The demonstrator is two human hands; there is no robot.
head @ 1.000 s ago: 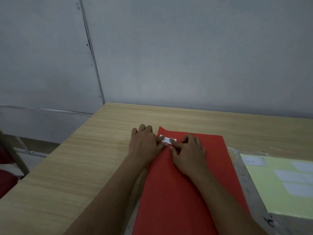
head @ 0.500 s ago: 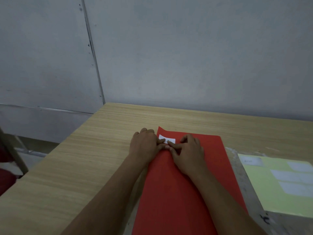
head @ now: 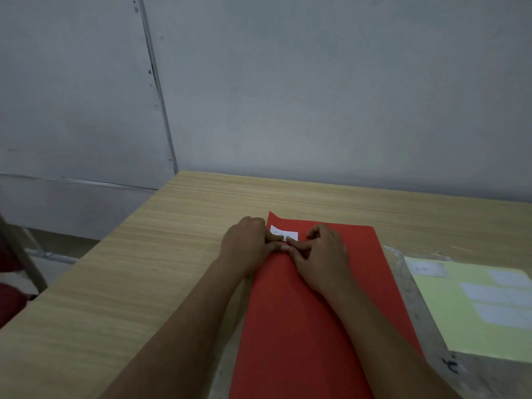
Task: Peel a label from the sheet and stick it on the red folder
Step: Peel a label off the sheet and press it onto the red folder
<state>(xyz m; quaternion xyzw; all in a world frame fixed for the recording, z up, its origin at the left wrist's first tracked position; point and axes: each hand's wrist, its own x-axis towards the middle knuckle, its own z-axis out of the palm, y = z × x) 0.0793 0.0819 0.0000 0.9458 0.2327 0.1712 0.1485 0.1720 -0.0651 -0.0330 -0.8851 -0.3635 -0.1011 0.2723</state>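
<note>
A person's left hand (head: pixel 247 244) and right hand (head: pixel 322 254), fingers flat and gripping nothing, press a thin, flimsy white label (head: pixel 283 233) onto the red folder's (head: pixel 302 326) far-left corner, best handled by its edges.

Wooden table (head: pixel 121 283), perhaps a chair (head: pixel 17 249).
</note>
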